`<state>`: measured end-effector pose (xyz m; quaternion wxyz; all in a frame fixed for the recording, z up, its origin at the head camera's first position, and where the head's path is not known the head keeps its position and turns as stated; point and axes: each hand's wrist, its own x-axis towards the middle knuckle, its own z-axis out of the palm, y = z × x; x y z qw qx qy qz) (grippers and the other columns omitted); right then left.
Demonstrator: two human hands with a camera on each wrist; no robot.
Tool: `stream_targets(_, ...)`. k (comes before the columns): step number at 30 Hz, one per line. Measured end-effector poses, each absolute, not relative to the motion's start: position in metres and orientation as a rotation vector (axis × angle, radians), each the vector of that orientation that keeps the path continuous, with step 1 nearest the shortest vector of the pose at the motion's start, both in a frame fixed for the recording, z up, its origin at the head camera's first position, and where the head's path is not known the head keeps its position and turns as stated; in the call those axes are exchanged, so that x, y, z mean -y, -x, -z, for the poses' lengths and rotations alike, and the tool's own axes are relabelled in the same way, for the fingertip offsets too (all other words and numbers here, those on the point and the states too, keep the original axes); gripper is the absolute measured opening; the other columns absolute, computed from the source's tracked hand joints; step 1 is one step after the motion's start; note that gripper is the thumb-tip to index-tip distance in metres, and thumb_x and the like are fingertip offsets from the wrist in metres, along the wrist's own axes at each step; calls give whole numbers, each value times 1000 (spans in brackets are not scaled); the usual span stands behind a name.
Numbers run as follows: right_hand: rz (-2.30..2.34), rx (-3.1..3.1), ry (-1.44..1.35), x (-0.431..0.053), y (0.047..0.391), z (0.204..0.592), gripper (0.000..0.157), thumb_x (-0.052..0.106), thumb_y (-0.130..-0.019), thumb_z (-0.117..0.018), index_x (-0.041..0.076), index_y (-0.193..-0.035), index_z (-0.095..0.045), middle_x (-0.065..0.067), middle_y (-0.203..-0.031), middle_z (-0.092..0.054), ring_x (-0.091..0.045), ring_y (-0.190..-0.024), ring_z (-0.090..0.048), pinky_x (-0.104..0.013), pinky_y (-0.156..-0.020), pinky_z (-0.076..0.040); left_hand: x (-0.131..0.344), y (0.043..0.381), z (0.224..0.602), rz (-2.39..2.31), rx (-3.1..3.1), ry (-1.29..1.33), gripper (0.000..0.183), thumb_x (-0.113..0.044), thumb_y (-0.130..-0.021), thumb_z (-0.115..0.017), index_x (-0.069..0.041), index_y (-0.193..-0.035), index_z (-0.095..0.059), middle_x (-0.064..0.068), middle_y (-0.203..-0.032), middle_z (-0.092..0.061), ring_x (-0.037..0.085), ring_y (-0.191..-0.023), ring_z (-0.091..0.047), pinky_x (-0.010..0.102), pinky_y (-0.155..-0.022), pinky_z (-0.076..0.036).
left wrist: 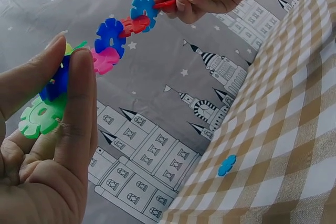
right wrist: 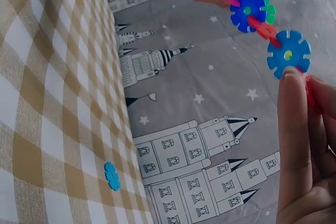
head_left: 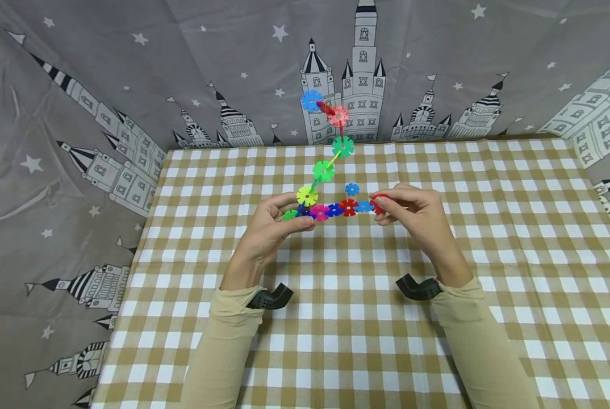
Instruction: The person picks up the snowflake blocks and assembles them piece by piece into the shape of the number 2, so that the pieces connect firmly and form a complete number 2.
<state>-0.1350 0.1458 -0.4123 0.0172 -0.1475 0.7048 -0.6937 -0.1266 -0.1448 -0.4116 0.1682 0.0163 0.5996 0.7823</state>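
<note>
Both hands hold up a chain of notched plastic discs joined edge to edge. My left hand (head_left: 271, 224) pinches a dark blue disc (left wrist: 56, 83) near the chain's bend, beside a green disc (left wrist: 43, 116). From there one arm runs right through a pink disc (head_left: 320, 212), a blue one and a red disc (head_left: 349, 207) to a light blue disc (right wrist: 289, 55). At that end my right hand (head_left: 412, 207) pinches a red disc (head_left: 379, 203), partly hidden by its fingers. The other arm rises from a yellow disc (head_left: 307, 196) through green and pink discs to a blue disc (head_left: 312, 101).
A loose blue disc (head_left: 352, 189) lies on the brown-and-white checked tablecloth (head_left: 335, 318), beyond the chain. Behind the table hangs a grey curtain (head_left: 223, 51) printed with castles and stars. A black wrist mount (head_left: 271, 297) sits on each sleeve.
</note>
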Motion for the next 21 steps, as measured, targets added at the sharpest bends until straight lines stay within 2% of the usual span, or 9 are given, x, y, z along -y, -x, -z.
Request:
stream_targets(6,2197,-2181,454,-142,134,411,18,-2,-95,-70,-15,-107,-73,-4,-83,-71,-13,-70,-75,-29,-67,-65,145,127,414,-2220,-1717,-48,44,17,-89,-66,14,-132,-56,1,-101,-77,12,-81,-76,28,-79,-65)
stream_targets(15,2229,-2169,431,-142,133,411,18,-4,-95,-70,-17,-107,-72,-3,-86,-71,-12,-72,-75,-30,-68,-64,143,128,416,-2206,-1702,-53,45,17,-90,-64,14,-133,-55,1,-102,-77,12,-83,-77,28,-81,-65)
stream_targets(21,2271,-2112,443,-141,134,413,20,-2,-95,-71,-18,-107,-71,-7,-87,-71,-13,-73,-75,-31,-69,-65,143,127,414,-2234,-1678,-43,45,18,-89,-63,15,-133,-54,2,-102,-76,12,-81,-76,27,-80,-65)
